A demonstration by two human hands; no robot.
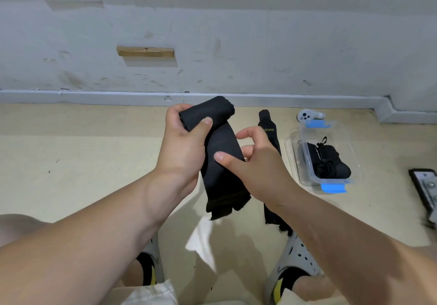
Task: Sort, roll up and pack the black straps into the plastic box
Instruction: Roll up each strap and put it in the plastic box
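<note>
left hand (184, 144) grips rolled top of black strap (222, 181) | right hand (257, 163) pinches its hanging part | plastic box (327, 130) at right

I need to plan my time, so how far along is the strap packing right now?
Done: packed straps lie in the plastic box. In hand: the left hand grips the rolled top of the held strap, the right hand pinches its hanging length; it's only partly rolled. Left: finish that roll, box it, then roll the lettered strap lying on the floor.
</note>
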